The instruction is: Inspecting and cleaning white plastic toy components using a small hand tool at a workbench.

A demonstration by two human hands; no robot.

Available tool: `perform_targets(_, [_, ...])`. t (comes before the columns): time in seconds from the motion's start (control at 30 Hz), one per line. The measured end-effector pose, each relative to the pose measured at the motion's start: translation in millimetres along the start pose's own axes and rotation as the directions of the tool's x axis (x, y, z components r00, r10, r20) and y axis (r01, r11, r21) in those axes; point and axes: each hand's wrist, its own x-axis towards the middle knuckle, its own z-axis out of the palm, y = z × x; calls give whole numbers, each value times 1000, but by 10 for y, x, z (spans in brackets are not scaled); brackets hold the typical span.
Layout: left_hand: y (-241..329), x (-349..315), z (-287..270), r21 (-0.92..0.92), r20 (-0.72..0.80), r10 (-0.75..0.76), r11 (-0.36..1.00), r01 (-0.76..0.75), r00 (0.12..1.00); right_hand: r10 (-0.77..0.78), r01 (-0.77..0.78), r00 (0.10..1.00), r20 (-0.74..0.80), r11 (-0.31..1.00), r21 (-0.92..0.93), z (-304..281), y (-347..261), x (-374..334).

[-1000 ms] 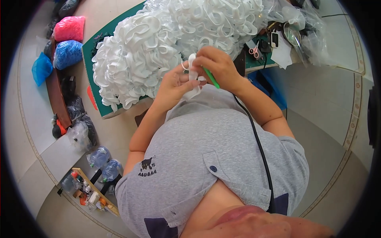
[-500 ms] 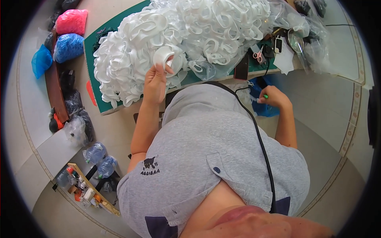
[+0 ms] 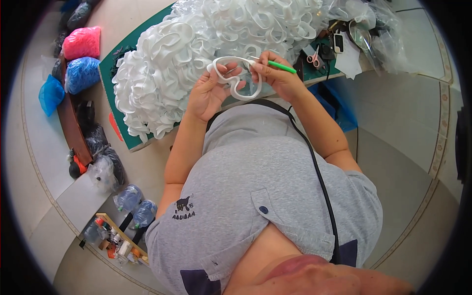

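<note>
In front of the table's near edge, both my hands are raised and close together. A white fabric band loop (image 3: 244,98) hangs stretched between them. My left hand (image 3: 207,96) has its fingers curled round the loop's left side. At its right side, my right hand (image 3: 281,82) pinches the band and also grips a slim tool with a bright green handle (image 3: 282,67). The tool's tip points left at the band, and I cannot make out its kind. Just beyond my hands a big heap of similar white bands (image 3: 162,64) covers much of the green tabletop (image 3: 107,73).
Pink-handled scissors (image 3: 314,58), a small white-faced device (image 3: 338,43) and white paper (image 3: 348,61) lie on the table's right. A blue bag (image 3: 339,105) hangs below the edge there. Pink (image 3: 82,43) and blue (image 3: 81,74) bundles are at the left.
My right hand has come up from beside the blue bag to the middle, bringing the green-handled tool to the band. My left hand has moved slightly right and lower; the band now hangs open.
</note>
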Motion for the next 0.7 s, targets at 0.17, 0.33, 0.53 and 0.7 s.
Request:
perform_targets(0.17, [107,-186,-142,189,-195,79,981,-41,978,12,-11,999,40,1000,-28,-52,-62,145])
perform_targets(0.33, [136,-187,-240,-55,-176,104,992,-115,979,115,-115,993,37,993,-14,23,-113,304])
perform_targets(0.53, [223,-133,-272,-478,-34,16,878,-30,999,161,-161,987,20,987,29,169,-205,374])
perform_targets(0.7, [228,-44,-73,-268,-130,66,958,-99,989,143,-142,990,-20,990,18,123,-256,446])
